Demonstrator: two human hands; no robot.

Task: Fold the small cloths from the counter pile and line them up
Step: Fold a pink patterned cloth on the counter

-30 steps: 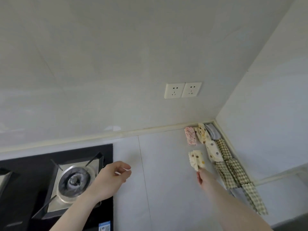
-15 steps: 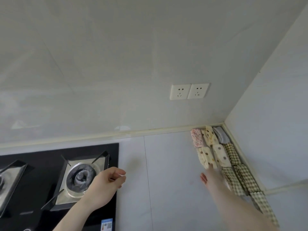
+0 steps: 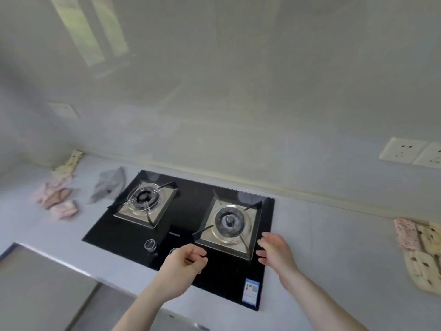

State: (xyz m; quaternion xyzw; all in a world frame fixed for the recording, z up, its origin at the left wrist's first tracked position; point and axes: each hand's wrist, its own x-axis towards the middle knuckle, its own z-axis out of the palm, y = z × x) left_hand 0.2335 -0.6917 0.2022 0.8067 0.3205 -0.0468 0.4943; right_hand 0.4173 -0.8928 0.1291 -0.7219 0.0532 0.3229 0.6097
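The loose pile of pink, cream and grey small cloths (image 3: 62, 190) lay at the bench's (image 3: 322, 240) far left, folded spotted ones (image 3: 422, 254) lined up at the right edge. My left hand (image 3: 181, 263), fingers loosely curled, and my right hand (image 3: 274, 252), fingers relaxed, held nothing above the black glass two-burner gas hob (image 3: 183, 225).

Black hob (image 3: 191, 225), grey cloth (image 3: 108, 185), pink cloths (image 3: 56, 199).

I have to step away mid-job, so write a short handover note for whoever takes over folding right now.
Left hand: loosely curled, holding nothing, above the stove's front edge.
Right hand: fingers relaxed, holding nothing, beside the right burner.
Done: folded cloths lie lined up on the counter at far right, partly cut off by the frame.
Left: unfolded cloths left of the stove: a grey cloth, pink cloths and a cream patterned cloth.
Next, probably: the grey cloth.
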